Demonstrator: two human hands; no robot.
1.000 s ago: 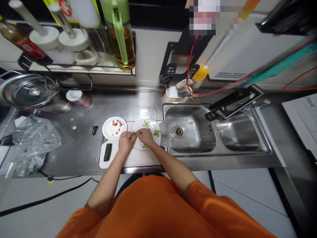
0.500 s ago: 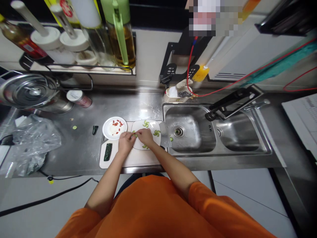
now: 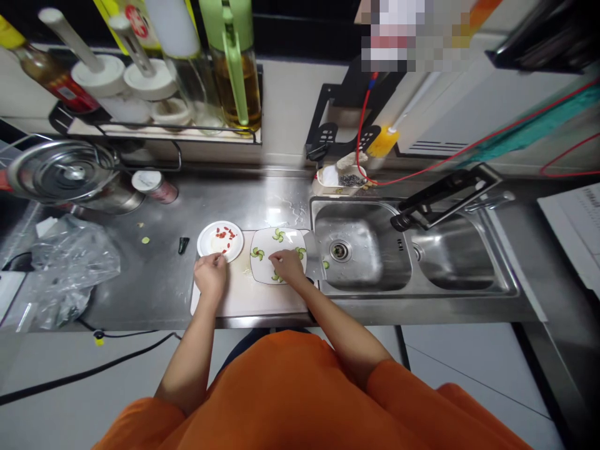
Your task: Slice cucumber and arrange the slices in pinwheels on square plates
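Observation:
My left hand (image 3: 210, 275) is at the near edge of a round white plate (image 3: 202, 244) with small red pieces (image 3: 224, 235) on it. Its fingers are pinched together; whatever is between them is too small to make out. Over a squarish white plate (image 3: 265, 236) hovers my right hand (image 3: 289, 267), thumb and fingers closed, contents not visible. Green cucumber slices lie there in flower-like fans, one at the left (image 3: 257, 253) with a red bit on it, another at the top (image 3: 278, 235). The squarish plate rests on a white cutting board (image 3: 253, 303).
A dark cucumber end (image 3: 183, 244) and a small green slice (image 3: 145, 240) lie on the steel counter. A crumpled plastic bag (image 3: 75, 256) and lidded pot (image 3: 70, 172) stand left. The double sink (image 3: 370, 250) is at right; a bottle rack (image 3: 164, 134) hangs behind.
My left hand has moved left from the squarish plate to the round plate's near edge. The right hand has shifted right and lower. The left fan now shows a red bit.

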